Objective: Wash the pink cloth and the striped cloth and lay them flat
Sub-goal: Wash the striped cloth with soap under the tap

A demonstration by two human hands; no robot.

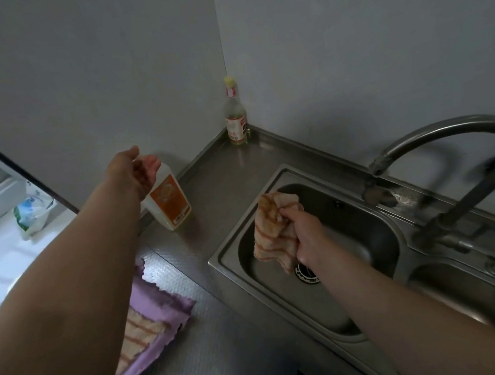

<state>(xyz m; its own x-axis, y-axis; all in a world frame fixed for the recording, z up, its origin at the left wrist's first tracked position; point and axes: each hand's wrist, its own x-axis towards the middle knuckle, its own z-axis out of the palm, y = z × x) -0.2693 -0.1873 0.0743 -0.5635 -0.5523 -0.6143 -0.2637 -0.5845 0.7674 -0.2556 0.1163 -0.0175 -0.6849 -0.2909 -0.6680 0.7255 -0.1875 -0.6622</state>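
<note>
The steel counter (233,364) with its double sink (383,232) fills most of the view. The right hand (305,233) is over the left basin, above the drain (307,272), and its fingers are curled tight around a bunched striped cloth (273,231). Most of the cloth sticks out above and to the left of the fist, and one end hangs below it, inside the basin. The curved faucet (443,140) stands to the right of this grip and behind it. I see no water coming from its mouth.

To the left of the grip and nearer to the person, the pink cloth (158,308) lies flat on the counter, with another striped piece (139,329) on top of it, partly hidden by the left forearm.

The left hand (142,170) is far to the left of the grip and further back. Its fingers are spread and hold nothing, just above the top of a white detergent jug (167,201) with an orange label. I cannot tell whether it touches the jug. A glass bottle (235,116) stands in the corner behind.

I judge the step is to take detergent for the held cloth. To do it well, the left hand should close firmly on the jug handle, bring it over the basin, and pour only a little on the exposed cloth above the fist, while the right hand keeps the cloth low in the basin so that nothing drips on the counter.
</note>
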